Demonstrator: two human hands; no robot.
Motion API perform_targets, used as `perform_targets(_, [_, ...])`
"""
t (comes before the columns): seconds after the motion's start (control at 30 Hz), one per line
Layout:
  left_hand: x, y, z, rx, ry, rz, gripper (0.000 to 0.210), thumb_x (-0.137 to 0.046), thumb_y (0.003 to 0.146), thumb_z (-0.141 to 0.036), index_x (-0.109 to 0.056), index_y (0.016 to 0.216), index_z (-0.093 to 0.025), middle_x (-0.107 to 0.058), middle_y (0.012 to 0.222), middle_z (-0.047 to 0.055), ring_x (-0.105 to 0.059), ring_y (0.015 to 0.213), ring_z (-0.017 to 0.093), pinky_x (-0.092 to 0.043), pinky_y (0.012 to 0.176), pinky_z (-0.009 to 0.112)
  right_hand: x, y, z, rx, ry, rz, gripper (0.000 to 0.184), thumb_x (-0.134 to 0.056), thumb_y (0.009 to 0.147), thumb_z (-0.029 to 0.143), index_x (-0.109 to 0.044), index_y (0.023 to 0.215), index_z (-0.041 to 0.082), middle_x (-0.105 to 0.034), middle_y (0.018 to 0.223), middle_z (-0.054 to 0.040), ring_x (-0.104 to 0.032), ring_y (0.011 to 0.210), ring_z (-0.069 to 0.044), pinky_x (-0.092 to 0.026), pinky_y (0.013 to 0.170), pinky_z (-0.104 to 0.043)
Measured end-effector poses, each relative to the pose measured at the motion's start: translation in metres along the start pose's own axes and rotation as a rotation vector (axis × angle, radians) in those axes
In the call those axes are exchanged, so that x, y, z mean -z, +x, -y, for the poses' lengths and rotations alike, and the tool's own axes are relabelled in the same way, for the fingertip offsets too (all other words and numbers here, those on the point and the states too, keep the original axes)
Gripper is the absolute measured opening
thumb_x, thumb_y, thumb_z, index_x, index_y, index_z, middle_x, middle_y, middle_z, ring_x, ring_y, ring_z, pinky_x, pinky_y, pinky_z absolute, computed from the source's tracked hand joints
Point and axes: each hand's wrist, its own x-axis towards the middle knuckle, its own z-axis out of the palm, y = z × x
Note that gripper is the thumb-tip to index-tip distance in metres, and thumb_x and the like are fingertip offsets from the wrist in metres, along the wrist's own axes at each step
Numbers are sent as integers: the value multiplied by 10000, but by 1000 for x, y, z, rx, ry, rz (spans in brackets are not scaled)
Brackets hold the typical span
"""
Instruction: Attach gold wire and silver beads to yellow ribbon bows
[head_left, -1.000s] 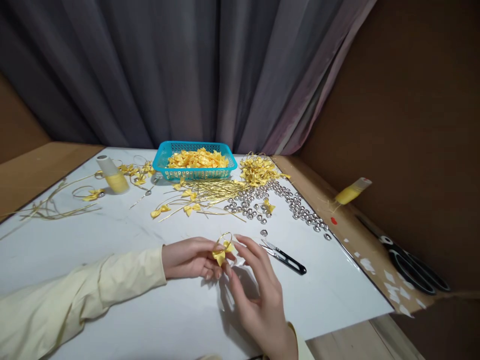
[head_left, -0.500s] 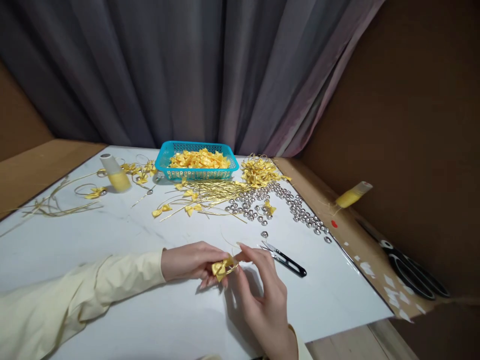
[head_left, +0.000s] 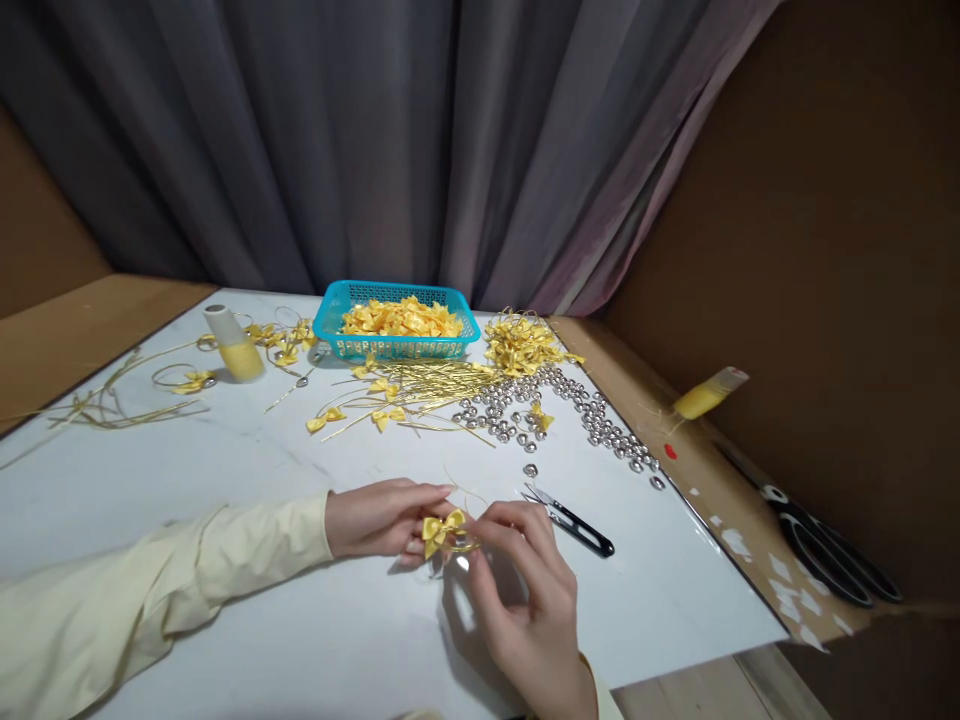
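A small yellow ribbon bow [head_left: 441, 533] with a looped gold cord [head_left: 463, 545] is between my two hands above the white tabletop. My left hand [head_left: 382, 518] has its fingers curled behind the bow, with its thumb stretched out above it. On the other side, my right hand [head_left: 529, 590] pinches the gold cord between thumb and forefinger. A thin loose thread curves up behind the bow. Something small and shiny shows just below the cord, too blurred to name. Black thread snips [head_left: 574, 525] lie on the table beyond my right hand.
A blue basket [head_left: 397, 345] of yellow bows stands at the back. Gold cords [head_left: 435, 385], silver rings [head_left: 495, 410] and a heap of bows [head_left: 521, 345] lie near it. One yellow thread spool [head_left: 236, 345] stands left; another [head_left: 709, 393] lies right, near large scissors [head_left: 817, 545].
My left thumb has lifted off the bow and straightened. The bow has turned, so both its loops show. My right hand stays at the cord.
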Motion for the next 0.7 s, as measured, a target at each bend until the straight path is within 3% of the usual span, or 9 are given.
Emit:
perform_targets(0.17, [5,2,3,5,6,45,457,-622,743,-529,-664,811,-79,-583,621,30,-408,435,73,-281,417,215,10,14,8,-40,26,62,153,-522,826,69,-621,843,185,-616,813,-45,-545,792,-170,-449,686,-299])
perform_targets(0.33, [8,2,4,5,26,-9,480,-629,742,-499,-666,985,-87,-688,862,127,-599,616,153,-355,416,209,52,54,11,48,-143,115,99,-540,837,140,-620,819,196,-646,762,-39,-579,742,-176,-464,640,-291])
perform_targets(0.53, [10,2,4,-12,32,14,393,-594,783,-423,-690,941,-76,-709,877,154,-616,639,153,-379,430,198,98,144,-21,78,-568,63,144,-543,778,173,-686,790,183,-666,694,-29,-599,638,-170,-440,622,-277])
perform_targets(0.6, [11,3,4,-22,33,27,377,-591,781,-404,-696,922,-71,-710,871,159,-619,642,156,-382,438,200,98,181,-40,-48,-660,86,152,-554,761,124,-696,810,147,-684,717,-37,-616,660,-167,-442,625,-255])
perform_targets(0.7, [12,5,6,-46,45,43,355,-562,787,-372,-707,891,-64,-710,858,166,-622,637,158,-383,441,203,86,228,-71,-86,-688,122,130,-562,777,66,-687,808,84,-688,767,-74,-638,733,-178,-467,671,-256])
